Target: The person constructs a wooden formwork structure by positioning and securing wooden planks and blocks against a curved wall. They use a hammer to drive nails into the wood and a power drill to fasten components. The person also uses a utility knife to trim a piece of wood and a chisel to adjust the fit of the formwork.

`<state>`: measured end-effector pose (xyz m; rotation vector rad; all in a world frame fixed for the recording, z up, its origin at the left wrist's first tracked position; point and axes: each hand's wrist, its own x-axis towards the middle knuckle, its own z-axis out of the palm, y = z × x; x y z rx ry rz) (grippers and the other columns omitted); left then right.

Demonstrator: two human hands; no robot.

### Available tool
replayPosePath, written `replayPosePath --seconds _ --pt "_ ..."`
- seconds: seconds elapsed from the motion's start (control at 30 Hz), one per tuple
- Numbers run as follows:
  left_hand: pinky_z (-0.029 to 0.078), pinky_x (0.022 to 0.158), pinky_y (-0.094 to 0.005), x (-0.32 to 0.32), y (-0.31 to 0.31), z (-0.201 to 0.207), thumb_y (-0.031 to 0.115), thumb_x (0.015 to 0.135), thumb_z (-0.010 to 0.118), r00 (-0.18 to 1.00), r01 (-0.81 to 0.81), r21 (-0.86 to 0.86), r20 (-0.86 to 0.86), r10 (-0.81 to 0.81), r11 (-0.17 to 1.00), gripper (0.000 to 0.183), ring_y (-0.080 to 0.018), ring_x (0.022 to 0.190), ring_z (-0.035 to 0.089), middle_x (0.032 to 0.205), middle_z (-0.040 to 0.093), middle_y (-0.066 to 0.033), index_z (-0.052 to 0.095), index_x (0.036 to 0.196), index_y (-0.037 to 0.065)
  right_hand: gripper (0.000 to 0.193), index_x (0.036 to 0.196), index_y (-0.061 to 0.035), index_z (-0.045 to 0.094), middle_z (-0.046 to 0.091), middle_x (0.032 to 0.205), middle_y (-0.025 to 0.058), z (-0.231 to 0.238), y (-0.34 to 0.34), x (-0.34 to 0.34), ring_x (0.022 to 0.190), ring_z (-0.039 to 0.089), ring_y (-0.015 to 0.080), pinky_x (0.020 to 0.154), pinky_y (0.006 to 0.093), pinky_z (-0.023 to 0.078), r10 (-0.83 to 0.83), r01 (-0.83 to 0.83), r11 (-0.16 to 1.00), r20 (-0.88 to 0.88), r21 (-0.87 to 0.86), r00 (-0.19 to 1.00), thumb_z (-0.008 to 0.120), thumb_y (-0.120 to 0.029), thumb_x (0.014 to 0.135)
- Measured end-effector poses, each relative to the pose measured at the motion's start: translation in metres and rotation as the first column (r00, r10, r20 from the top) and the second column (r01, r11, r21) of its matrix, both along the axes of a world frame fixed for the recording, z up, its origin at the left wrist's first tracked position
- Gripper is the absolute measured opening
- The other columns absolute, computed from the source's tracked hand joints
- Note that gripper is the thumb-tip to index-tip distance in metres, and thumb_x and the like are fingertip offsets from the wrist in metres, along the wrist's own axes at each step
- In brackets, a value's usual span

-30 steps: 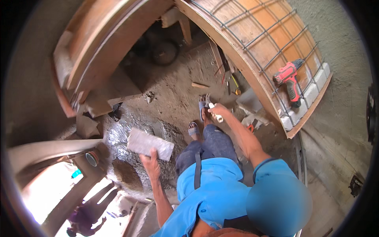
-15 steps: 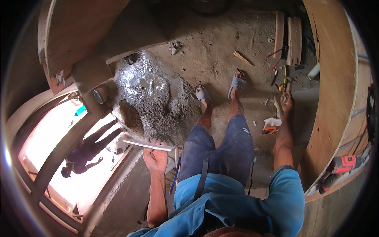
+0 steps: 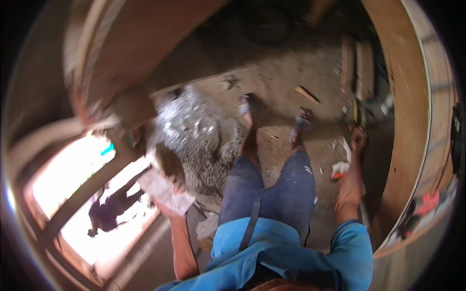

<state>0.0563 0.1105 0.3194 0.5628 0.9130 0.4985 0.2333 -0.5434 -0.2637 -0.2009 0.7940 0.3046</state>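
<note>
My left hand (image 3: 174, 209) grips a pale, flat rectangular piece of board (image 3: 162, 190) by its edge, left of my legs and beside the bright window opening. The board's broad face is visible, with smudged marks. On the far right, my right hand (image 3: 359, 138) is closed on what looks like a hammer (image 3: 354, 127), low over the floor; blur hides most of it. Just beyond that hand lies a yellow strip-like thing (image 3: 357, 111). Beside my right forearm are a white and orange object (image 3: 340, 169) and a thin pale strip (image 3: 347, 149).
Wet grey mortar (image 3: 194, 145) is heaped on the floor left of my feet. Wooden planks (image 3: 364, 70) lie at the far right, and a wood stick (image 3: 307, 94) nearer. A curved wooden panel (image 3: 400, 121) rises at right, a red power tool (image 3: 427, 202) behind it. Another person (image 3: 109, 213) is beyond the opening.
My left hand has moved left and lower and turned the board from edge-on to its broad face. My right hand has shifted slightly down the picture. The whole view has swung and blurred.
</note>
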Motion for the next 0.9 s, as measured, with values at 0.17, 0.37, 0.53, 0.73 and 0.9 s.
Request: replayPosePath --seconds 0.17,0.37,0.53,0.73,0.9 --pt "0.041 0.068 -0.0345 0.055 -0.009 -0.061 0.08 0.09 0.049 0.946 0.241 -0.224 -0.165 -0.28 0.944 0.09 -0.0217 0.079 0.053 0.106 0.058 -0.0173 0.043 0.148 0.011 0.027 0.117 -0.0006 0.061 0.059 0.095 0.0101 0.097 0.076 0.006 0.079 0.053 0.0191 0.074 0.0328 0.045 -0.148 0.148 0.984 0.005 -0.102 0.989 0.059 -0.023 0.101" --pt "0.048 0.079 -0.0421 0.053 -0.007 -0.09 0.08 0.088 0.053 0.955 0.167 -0.169 -0.218 -0.202 0.971 0.097 -0.0258 0.088 0.06 0.117 0.061 -0.0165 0.039 0.152 0.008 0.028 0.114 -0.0088 0.059 0.063 0.095 0.0052 0.025 0.148 0.108 0.083 0.059 0.014 0.074 0.0291 0.045 0.363 -0.358 0.791 -0.09 -0.496 0.927 0.055 -0.035 0.106" --pt "0.042 0.111 -0.0554 0.008 0.002 -0.09 0.074 0.09 0.056 0.965 0.019 -0.002 -0.262 -0.018 1.0 0.096 -0.0323 0.132 0.052 0.151 0.048 -0.0189 0.035 0.155 0.007 0.04 0.131 -0.0032 0.052 0.058 0.132 0.0129 -0.036 0.162 0.157 0.12 0.058 0.0241 0.09 0.039 0.052 0.198 -0.185 0.964 0.05 -0.193 0.979 0.054 -0.035 0.107" --pt "0.033 0.118 -0.0568 0.021 0.043 -0.038 0.065 0.085 0.07 0.963 -0.14 0.132 -0.213 0.166 0.981 0.091 -0.0374 0.137 0.046 0.154 0.043 -0.0202 0.041 0.147 0.004 0.058 0.149 -0.013 0.046 0.058 0.133 0.0093 0.09 0.285 0.092 0.123 0.061 0.0229 0.1 0.0368 0.05 0.527 -0.704 0.333 -0.495 -0.628 0.691 0.06 -0.041 0.101" --pt "0.037 0.115 -0.0605 0.074 0.079 0.032 0.064 0.089 0.067 0.982 -0.141 0.174 -0.097 0.159 0.975 0.077 -0.043 0.136 0.048 0.141 0.051 -0.0187 0.041 0.149 0.023 0.063 0.148 -0.0036 0.048 0.057 0.141 0.0102 0.463 0.484 0.078 0.118 0.061 0.0205 0.1 0.0324 0.048 0.974 -0.546 0.225 0.208 -0.807 0.095 0.074 -0.016 0.091"
